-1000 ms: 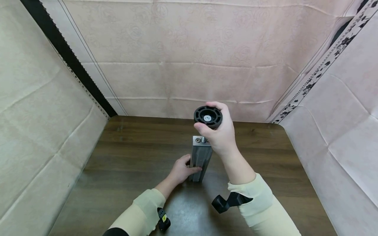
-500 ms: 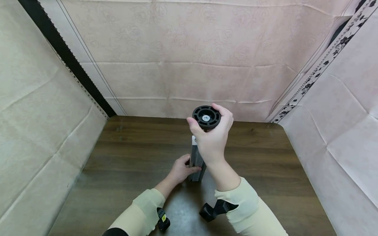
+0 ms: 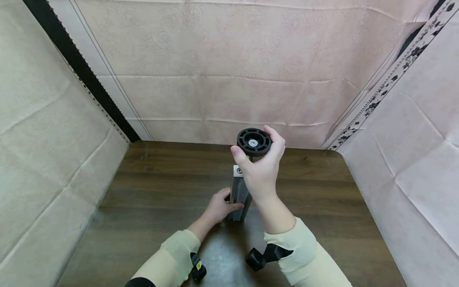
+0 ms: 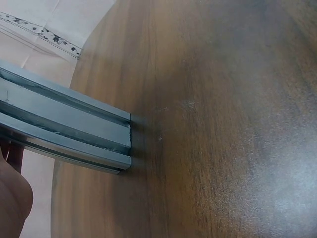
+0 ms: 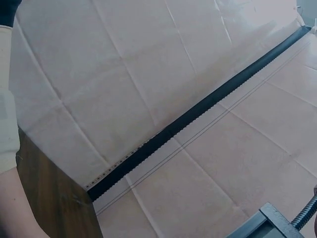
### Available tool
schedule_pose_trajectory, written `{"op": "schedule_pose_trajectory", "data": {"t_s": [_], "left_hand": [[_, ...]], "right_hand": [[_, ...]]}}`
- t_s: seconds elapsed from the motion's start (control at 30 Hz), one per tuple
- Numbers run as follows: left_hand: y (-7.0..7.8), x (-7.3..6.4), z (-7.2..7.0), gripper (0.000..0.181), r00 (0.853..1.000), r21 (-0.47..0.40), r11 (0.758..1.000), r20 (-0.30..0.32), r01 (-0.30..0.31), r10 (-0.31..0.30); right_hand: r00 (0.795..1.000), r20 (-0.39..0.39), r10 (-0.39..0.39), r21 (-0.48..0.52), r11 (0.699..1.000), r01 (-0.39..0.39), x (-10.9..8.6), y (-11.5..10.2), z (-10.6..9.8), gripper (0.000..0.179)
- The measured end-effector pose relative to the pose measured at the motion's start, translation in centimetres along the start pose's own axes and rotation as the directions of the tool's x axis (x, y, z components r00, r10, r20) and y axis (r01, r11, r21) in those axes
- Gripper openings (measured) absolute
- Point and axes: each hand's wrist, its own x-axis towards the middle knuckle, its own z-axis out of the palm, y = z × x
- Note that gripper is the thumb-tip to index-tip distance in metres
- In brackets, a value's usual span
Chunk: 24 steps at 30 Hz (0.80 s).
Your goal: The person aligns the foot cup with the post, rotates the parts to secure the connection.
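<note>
An aluminium profile [image 3: 238,189] stands upright on the wooden table, and its lower end meets the tabletop in the left wrist view. My left hand [image 3: 219,205] grips it low down, thumb across the near face. Above its top end sits a round black levelling foot [image 3: 254,142] with a screw head in the middle. My right hand [image 3: 263,171] holds this foot by the rim, thumb at the left and fingers at the far right, hiding part of the profile's top. In the right wrist view a threaded rod [image 5: 304,213] rises from the profile's end plate [image 5: 277,218].
Pale patterned cloth [image 3: 215,71] hangs behind the wooden table [image 3: 161,187], with more cloth at both sides. A black camera mount [image 3: 263,257] juts from the right sleeve, and another [image 3: 198,269] sits on the left one.
My right hand has shifted left and its thumb and fingers have changed place around the foot's rim. The foot wobbled slightly left, then right. My left hand and the profile stay put.
</note>
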Motion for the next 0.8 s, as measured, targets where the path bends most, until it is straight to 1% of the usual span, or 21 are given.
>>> {"op": "schedule_pose_trajectory", "data": {"t_s": [0.07,0.17,0.27,0.33,0.4,0.47,0.53,0.63,0.7,0.77,0.8], "left_hand": [[0.0,0.0,0.0,0.038,1.0,0.004,1.0,0.004,-0.007,0.007],[-0.1,0.0,0.0,0.039,1.0,0.005,1.0,0.0,-0.014,0.014],[-0.1,0.0,0.0,0.041,1.0,0.009,1.0,-0.005,-0.024,0.024],[-0.1,-0.1,0.0,0.042,1.0,0.014,1.0,-0.005,-0.022,0.022],[-0.1,-0.2,0.0,0.042,1.0,0.015,1.0,-0.002,-0.016,0.016],[-0.1,-0.2,0.0,0.042,1.0,0.012,1.0,0.002,-0.008,0.008],[-0.1,-0.3,-0.1,0.042,1.0,0.003,1.0,0.003,-0.003,0.003],[0.0,-0.2,-0.1,0.04,1.0,-0.005,1.0,0.005,-0.009,0.009],[0.0,-0.2,0.0,0.04,1.0,-0.003,1.0,0.007,-0.017,0.017],[0.0,-0.1,0.0,0.039,1.0,-0.006,1.0,0.009,-0.022,0.022],[0.0,-0.1,-0.1,0.039,1.0,-0.009,1.0,0.011,-0.023,0.023]], "right_hand": [[1.0,0.016,0.012,-0.017,1.0,-0.011,0.1,0.0,-0.2,0.092],[1.0,0.03,0.004,-0.081,0.997,-0.001,0.4,-0.1,-0.6,0.098],[0.998,0.055,0.008,-0.077,0.997,-0.004,1.1,-0.1,-1.2,0.104],[0.996,0.085,0.019,-0.034,0.999,-0.016,1.8,-0.1,-1.7,0.109],[0.99,0.136,0.033,0.061,0.997,-0.041,2.7,0.0,-2.1,0.111],[0.977,0.21,0.036,0.165,0.984,-0.072,3.6,0.2,-2.5,0.112],[0.956,0.291,0.03,0.261,0.959,-0.109,4.5,0.6,-2.8,0.11],[0.91,0.414,-0.014,0.37,0.916,-0.154,5.4,1.3,-3.3,0.105],[0.87,0.489,-0.053,0.417,0.891,-0.18,5.8,1.8,-3.5,0.101],[0.821,0.565,-0.086,0.452,0.864,-0.221,6.1,2.1,-3.7,0.098],[0.795,0.599,-0.093,0.457,0.856,-0.243,6.3,2.3,-3.7,0.097]]}}
